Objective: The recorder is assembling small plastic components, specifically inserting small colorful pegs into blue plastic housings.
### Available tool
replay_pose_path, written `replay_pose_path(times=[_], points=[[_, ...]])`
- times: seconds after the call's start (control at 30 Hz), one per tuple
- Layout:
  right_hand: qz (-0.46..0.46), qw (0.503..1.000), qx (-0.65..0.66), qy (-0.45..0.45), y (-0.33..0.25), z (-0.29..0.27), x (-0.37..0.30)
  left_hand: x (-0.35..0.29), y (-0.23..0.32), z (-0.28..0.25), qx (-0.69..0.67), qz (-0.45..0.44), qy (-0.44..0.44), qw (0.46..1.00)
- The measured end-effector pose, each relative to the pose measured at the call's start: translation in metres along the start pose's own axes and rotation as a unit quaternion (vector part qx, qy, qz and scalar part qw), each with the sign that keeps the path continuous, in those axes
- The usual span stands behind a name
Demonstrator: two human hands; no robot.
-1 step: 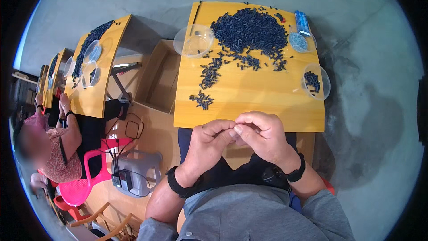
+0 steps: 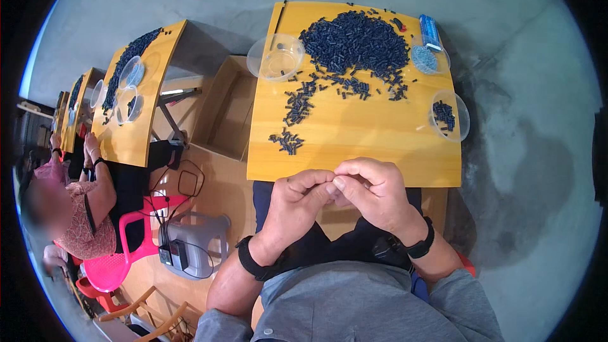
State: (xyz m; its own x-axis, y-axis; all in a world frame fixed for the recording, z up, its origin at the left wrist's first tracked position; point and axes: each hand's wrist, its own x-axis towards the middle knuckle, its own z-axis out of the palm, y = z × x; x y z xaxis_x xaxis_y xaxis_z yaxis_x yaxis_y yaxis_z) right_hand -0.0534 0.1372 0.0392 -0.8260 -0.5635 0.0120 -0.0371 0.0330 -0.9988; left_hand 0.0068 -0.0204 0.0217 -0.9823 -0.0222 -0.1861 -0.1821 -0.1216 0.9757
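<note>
My left hand (image 2: 294, 208) and my right hand (image 2: 375, 195) meet fingertip to fingertip in front of the near edge of the wooden table (image 2: 380, 152). Thumb and index finger are pinched together on each hand. Whatever they hold is too small or too covered to make out. Beyond them on the tabletop lies a large heap of short black tube-like pieces (image 2: 354, 44). A looser trail of the same pieces (image 2: 296, 111) runs toward my left hand. At the right edge, a clear round tub (image 2: 461, 114) holds several black pieces.
A clear plastic tub (image 2: 278, 66) stands at the table's left edge. At the back right are a tub of small light-blue pieces (image 2: 424, 60) and a blue packet (image 2: 429, 31). Left of the table sit an open cardboard box (image 2: 218, 114), a grey stool (image 2: 199, 240) and a person (image 2: 82, 209) at another table.
</note>
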Motion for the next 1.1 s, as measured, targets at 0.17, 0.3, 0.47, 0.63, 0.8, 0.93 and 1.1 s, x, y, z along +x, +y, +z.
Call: replay_pose_path(times=[0.17, 0.3, 0.47, 0.63, 0.8, 0.93, 1.1], points=[[0.026, 0.999, 0.027, 0.009, -0.001, -0.001, 0.0, -0.004, 0.0, 0.002, -0.071, -0.013, 0.021, 0.997], [0.051, 0.998, 0.016, -0.013, 0.002, -0.006, 0.004, -0.004, -0.001, 0.0, -0.132, -0.008, -0.003, 0.991], [0.065, 0.998, 0.017, -0.017, 0.004, -0.003, 0.007, -0.001, 0.0, -0.004, -0.101, -0.014, -0.021, 0.995], [0.073, 0.997, 0.02, -0.031, 0.006, -0.006, 0.009, 0.0, 0.003, -0.005, -0.097, -0.028, -0.01, 0.995], [0.082, 0.995, 0.018, -0.047, 0.008, -0.006, 0.011, 0.002, 0.001, -0.007, -0.058, -0.025, -0.007, 0.998], [0.08, 0.995, 0.006, -0.064, 0.009, -0.008, 0.012, 0.002, 0.002, -0.013, -0.093, -0.059, -0.04, 0.993], [0.086, 0.993, 0.037, -0.066, 0.014, -0.008, 0.012, 0.003, 0.004, -0.013, -0.064, -0.075, -0.046, 0.994]])
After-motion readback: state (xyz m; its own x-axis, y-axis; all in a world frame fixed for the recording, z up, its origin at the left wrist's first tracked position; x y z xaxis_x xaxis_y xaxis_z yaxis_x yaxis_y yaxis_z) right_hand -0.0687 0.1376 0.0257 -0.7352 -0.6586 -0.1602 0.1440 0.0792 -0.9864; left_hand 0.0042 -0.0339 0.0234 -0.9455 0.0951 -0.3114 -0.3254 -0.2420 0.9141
